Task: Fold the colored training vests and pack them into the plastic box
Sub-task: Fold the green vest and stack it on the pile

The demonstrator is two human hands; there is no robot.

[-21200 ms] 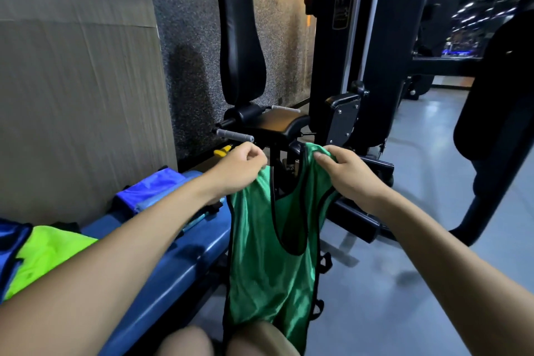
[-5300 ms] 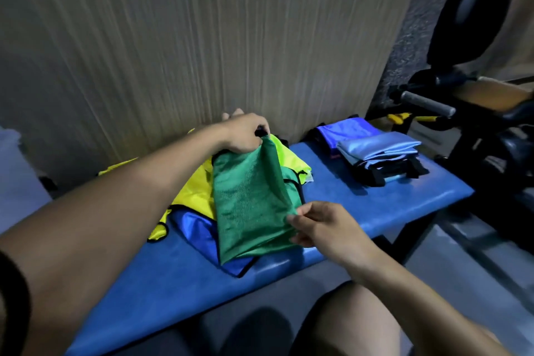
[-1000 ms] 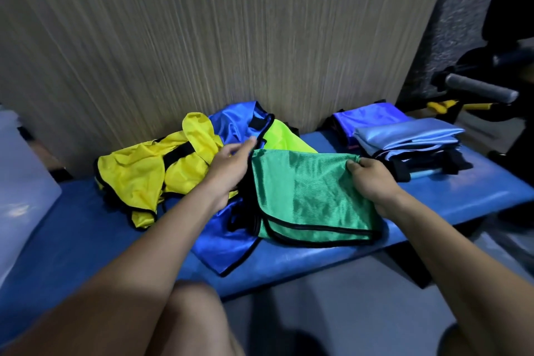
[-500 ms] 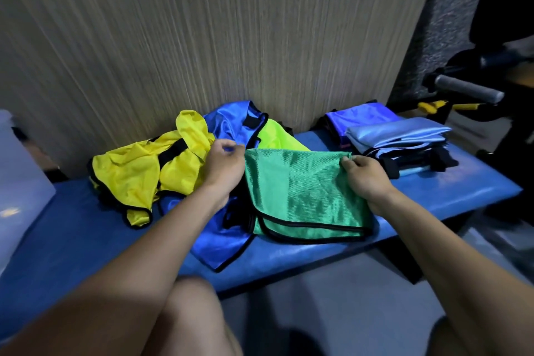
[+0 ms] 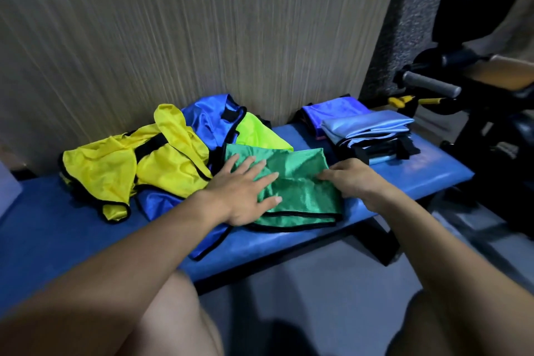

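Head view: green vest (image 5: 300, 182) folded on blue bench (image 5: 375, 211), both hands on it.
Left hand (image 5: 245, 191) flat, fingers straight, pressing; right hand (image 5: 349, 179) fingers bent at the right part of the vest, pinch unclear. Mesh looks light, limp, slippery; take the folded edges. Bench edge just below hands, loose vests (image 5: 138, 165) left, folded stack (image 5: 370, 130) right.

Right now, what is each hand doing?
Left hand: open, pressing flat on the green vest.
Right hand: cannot tell; fingers touch the vest.
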